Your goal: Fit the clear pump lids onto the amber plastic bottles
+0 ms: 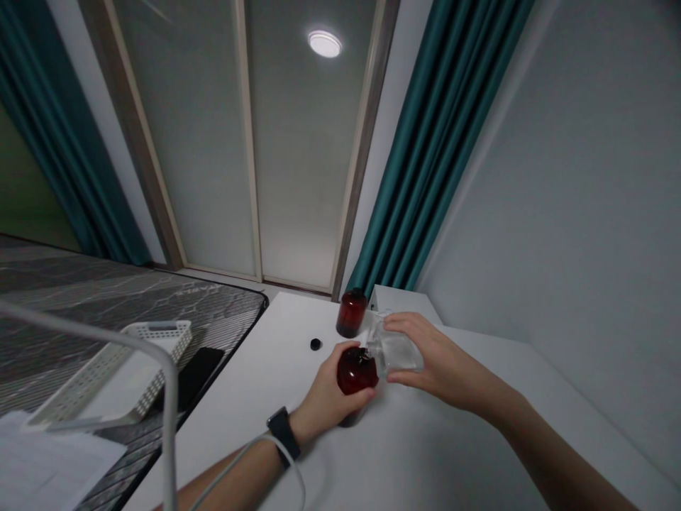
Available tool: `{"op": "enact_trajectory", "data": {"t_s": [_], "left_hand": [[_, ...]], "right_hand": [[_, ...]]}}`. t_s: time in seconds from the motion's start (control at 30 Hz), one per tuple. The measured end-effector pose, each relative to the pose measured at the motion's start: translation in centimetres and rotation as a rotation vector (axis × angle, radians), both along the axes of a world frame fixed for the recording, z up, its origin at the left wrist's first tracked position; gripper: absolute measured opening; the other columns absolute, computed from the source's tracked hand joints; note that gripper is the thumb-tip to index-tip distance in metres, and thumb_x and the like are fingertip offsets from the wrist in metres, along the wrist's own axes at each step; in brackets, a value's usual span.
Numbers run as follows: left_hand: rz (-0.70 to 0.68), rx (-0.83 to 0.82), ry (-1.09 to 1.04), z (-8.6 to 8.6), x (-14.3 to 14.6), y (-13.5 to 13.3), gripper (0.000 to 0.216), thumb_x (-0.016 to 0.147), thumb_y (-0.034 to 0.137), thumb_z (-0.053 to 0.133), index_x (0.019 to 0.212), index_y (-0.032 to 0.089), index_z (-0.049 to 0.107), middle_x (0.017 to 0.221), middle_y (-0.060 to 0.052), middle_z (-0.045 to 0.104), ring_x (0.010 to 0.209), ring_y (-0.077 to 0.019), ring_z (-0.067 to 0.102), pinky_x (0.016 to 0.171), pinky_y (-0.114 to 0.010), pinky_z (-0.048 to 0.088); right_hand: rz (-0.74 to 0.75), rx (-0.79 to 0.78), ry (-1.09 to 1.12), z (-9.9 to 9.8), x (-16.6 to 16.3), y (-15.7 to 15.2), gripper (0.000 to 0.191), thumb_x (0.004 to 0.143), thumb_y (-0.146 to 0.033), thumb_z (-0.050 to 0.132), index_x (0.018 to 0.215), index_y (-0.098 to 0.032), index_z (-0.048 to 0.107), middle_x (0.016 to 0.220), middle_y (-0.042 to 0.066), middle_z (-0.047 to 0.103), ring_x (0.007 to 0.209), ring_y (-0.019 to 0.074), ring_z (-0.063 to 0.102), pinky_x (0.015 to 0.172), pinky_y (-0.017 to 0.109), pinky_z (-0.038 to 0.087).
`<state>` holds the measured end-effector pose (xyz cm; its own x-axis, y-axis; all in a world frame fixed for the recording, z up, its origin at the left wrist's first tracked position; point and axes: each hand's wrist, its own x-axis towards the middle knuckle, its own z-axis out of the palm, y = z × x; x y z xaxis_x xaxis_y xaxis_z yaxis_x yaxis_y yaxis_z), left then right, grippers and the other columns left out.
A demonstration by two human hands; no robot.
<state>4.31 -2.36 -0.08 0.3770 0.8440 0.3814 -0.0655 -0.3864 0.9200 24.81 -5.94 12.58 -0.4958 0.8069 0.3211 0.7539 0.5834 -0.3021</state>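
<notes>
My left hand [325, 397] is wrapped round a small dark red bottle [355, 370] standing on the white table [425, 454]. My right hand [436, 362] grips a clear plastic container [391, 346], tilted with its mouth at the red bottle's opening. A second dark red bottle [351, 312] with a dark cap stands just behind them. A small black cap [316, 344] lies on the table to the left of the bottles. A dark watch sits on my left wrist.
A white perforated basket [143, 355] and a black flat object [194, 372] lie on the grey patterned surface at left. White paper [47, 461] sits at the bottom left. Teal curtains [425, 156] flank a glass door. A white wall runs along the right.
</notes>
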Motion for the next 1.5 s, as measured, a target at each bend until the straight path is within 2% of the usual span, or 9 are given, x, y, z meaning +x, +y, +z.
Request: {"op": "enact_trajectory", "data": {"t_s": [1.5], "left_hand": [[0.027, 0.0, 0.028, -0.03, 0.03, -0.09, 0.066, 0.064, 0.015, 0.077, 0.124, 0.019, 0.051, 0.122, -0.01, 0.063, 0.113, -0.0281, 0.06, 0.104, -0.044, 0.044]], "right_hand": [[0.014, 0.031, -0.036, 0.26, -0.04, 0.05, 0.056, 0.08, -0.033, 0.077, 0.129, -0.027, 0.051, 0.134, 0.011, 0.057, 0.128, 0.0307, 0.052, 0.107, 0.055, 0.044]]}}
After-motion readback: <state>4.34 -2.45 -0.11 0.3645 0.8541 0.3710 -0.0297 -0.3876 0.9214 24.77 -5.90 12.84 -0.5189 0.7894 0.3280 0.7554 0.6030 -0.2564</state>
